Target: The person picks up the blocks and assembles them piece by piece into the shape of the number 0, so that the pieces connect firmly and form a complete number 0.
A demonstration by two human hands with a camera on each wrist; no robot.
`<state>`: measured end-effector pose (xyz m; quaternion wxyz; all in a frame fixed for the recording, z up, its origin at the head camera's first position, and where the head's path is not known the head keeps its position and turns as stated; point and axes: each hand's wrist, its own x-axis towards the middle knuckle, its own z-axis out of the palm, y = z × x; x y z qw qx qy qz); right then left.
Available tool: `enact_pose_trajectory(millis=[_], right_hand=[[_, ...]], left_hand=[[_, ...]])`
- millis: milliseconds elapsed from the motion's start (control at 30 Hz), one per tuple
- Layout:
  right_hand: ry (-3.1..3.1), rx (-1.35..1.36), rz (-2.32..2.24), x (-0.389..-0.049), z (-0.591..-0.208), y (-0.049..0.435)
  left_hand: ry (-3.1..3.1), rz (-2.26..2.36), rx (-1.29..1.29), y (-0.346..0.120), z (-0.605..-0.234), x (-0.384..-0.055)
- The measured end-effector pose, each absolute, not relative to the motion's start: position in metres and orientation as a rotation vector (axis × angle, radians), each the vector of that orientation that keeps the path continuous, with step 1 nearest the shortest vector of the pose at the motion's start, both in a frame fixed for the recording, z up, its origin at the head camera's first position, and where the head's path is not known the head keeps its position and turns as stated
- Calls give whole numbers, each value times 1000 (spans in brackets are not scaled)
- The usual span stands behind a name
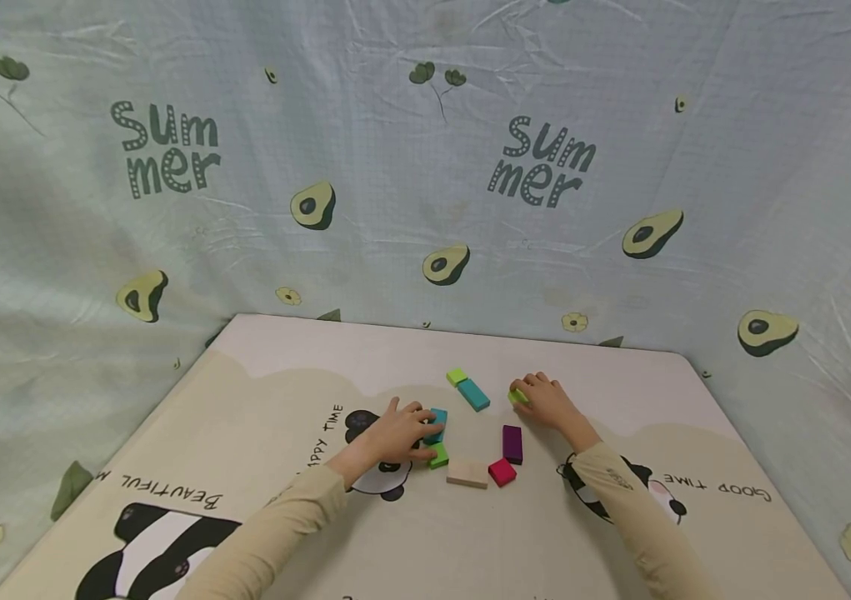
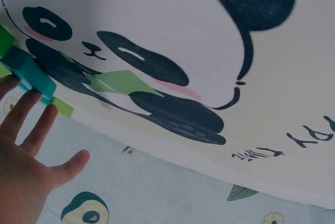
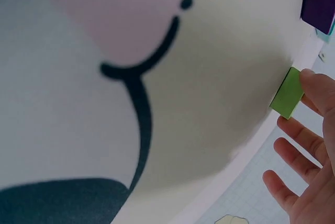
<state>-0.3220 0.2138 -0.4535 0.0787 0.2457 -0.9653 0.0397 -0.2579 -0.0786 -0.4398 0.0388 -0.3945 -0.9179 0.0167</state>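
Head view: the left hand [image 1: 395,435], fingers spread, touches a teal block [image 1: 438,415] partly hidden under them; a green block [image 1: 440,457] sits at its thumb. The right hand [image 1: 548,403] pinches a lime block [image 1: 518,397], half covered.

Left wrist view: blocks at the fairly straight fingers are cut off.

Right wrist view: the lime block shows between thumb and fingertips; the hand is cut off.

A creased, pale blue-green sheet [image 1: 372,125] with avocados [image 1: 313,206] and 2 full "Summer" prints [image 1: 166,150] surrounds the panda-printed table [image 1: 530,537].
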Motion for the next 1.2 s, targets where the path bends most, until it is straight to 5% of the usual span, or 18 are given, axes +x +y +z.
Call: enact_pose_trajectory(millis=[1200], right_hand=[[-2815,947,165,-295,-445,197]], left_hand=[[-2820,54,-1193,-79,-442,-257]])
